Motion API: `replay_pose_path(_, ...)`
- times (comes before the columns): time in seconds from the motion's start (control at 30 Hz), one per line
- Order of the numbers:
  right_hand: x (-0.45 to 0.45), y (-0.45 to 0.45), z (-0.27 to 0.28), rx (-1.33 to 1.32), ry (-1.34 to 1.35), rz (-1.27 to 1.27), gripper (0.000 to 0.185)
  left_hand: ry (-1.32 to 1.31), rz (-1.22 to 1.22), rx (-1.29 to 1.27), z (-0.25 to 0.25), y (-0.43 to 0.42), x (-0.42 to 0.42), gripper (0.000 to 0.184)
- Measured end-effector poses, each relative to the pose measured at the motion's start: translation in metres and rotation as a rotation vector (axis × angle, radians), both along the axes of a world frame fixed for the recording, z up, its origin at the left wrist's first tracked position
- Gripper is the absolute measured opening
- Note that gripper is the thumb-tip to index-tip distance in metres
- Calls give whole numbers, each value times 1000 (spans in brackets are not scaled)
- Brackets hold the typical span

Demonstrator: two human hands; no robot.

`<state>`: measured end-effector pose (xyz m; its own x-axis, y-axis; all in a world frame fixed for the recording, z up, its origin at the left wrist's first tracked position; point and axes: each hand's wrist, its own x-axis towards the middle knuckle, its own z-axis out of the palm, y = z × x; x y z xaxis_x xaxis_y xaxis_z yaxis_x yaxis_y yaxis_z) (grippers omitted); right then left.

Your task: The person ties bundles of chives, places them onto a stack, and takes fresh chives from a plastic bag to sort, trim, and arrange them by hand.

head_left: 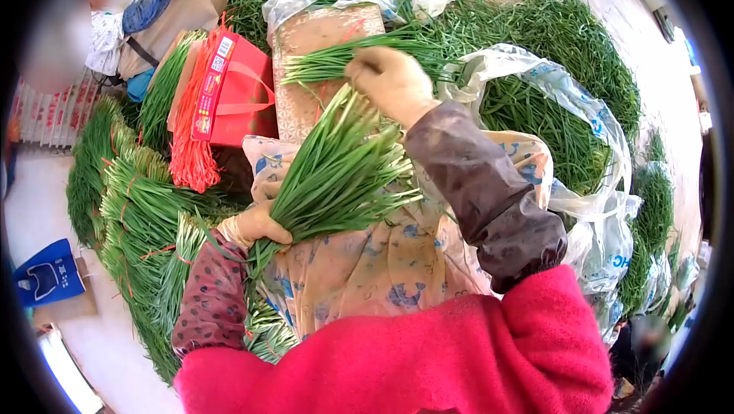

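My left hand (256,228), in a pale glove, is closed around the lower part of a thick bunch of garlic chives (329,173), held slanted over my lap. The bunch fans out toward the upper right, its pale ends uppermost. Just above those ends is my right hand (391,84), gloved too, with its fingers curled in. What it grips, if anything, is hidden and a little blurred. Beside it, more loose chives (325,62) lie across a patterned board (329,28). A stained printed cloth (367,269) covers my lap under the bunch.
A red box (243,97) with red ties (197,146) hanging from it stands left of the board. Tied chive bundles (138,204) are piled at my left. On the right are a plastic bag (618,146) and a large chive heap (566,35). Another person (149,12) sits upper left.
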<state>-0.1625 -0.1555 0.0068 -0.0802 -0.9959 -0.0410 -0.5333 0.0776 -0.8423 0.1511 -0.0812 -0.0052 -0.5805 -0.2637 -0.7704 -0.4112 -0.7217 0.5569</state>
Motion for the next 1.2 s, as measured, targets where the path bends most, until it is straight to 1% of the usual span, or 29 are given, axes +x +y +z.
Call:
replay_pose_path(0.03,-14,-5,-19,-105,-94,-104,37,54,-13,-20,-3,0,1,48)
replay_pose_path(0.07,-31,-6,-8,32,-52,-173,38,52,-13,-19,-2,3,1,48)
replay_pose_path(0.1,-53,-12,-28,26,-137,-145,35,44,87,-1,-1,7,1,49)
replay_pose_path(0.13,-64,-3,-15,133,-231,-141,32,33,190,15,2,9,2,49)
replay_pose_path(0.17,-75,0,-14,203,-54,11,30,27,195,9,2,10,5,49)
replay_pose_path(0.23,-71,31,-16,115,-120,115,30,25,249,117,-4,11,9,51)
replay_pose_path(0.3,-50,58,9,306,-331,311,35,21,250,79,-6,12,7,53)
replay_pose_path(0.37,-20,68,14,314,-115,338,36,81,242,117,-6,10,4,53)
replay_pose_path(0.43,8,66,10,246,129,349,42,48,243,98,-1,11,-1,52)
replay_pose_path(0.47,18,66,-2,115,174,352,44,15,225,102,-1,11,-1,50)
replay_pose_path(0.5,24,63,-11,181,216,408,36,-18,206,103,0,10,-1,49)
replay_pose_path(0.57,26,63,-14,190,-178,332,27,-39,197,109,5,10,-4,45)
replay_pose_path(0.63,11,64,-7,511,-920,356,22,30,237,120,2,13,-1,44)
replay_pose_path(0.67,4,66,-1,618,-1216,272,19,41,232,99,-2,14,1,45)
replay_pose_path(0.7,-2,71,9,568,-1296,183,17,42,228,107,-3,13,2,45)
replay_pose_path(0.77,-17,73,8,441,-1346,120,21,5,194,138,4,9,-4,45)
replay_pose_path(0.8,-28,72,7,344,-1436,133,24,-36,191,81,9,10,-8,46)
replay_pose_path(0.83,-42,71,4,244,-1525,146,28,-36,189,85,6,9,-6,46)
replay_pose_path(0.9,-71,58,-18,-66,-1755,102,32,48,172,121,-4,7,2,47)
replay_pose_path(0.97,-111,52,-37,-105,-1841,-57,34,60,163,131,-10,6,7,48)
replay_pose_path(1.0,-132,52,-61,-55,-1760,75,31,72,158,141,-11,6,9,49)
replay_pose_path(1.03,-127,56,-55,-58,-1757,70,31,74,153,143,-12,5,10,49)
replay_pose_path(1.07,-114,62,-43,159,-1217,-38,27,81,146,160,-13,4,11,50)
replay_pose_path(1.1,-108,66,-36,350,-668,-136,33,86,138,179,-14,3,10,52)
replay_pose_path(1.13,-108,66,-44,451,-580,164,59,85,133,183,-15,2,9,52)
replay_pose_path(1.17,-86,72,-29,438,-471,196,72,82,119,187,-15,1,8,52)
replay_pose_path(1.2,-76,70,-45,415,-435,355,79,76,105,191,-15,0,8,53)
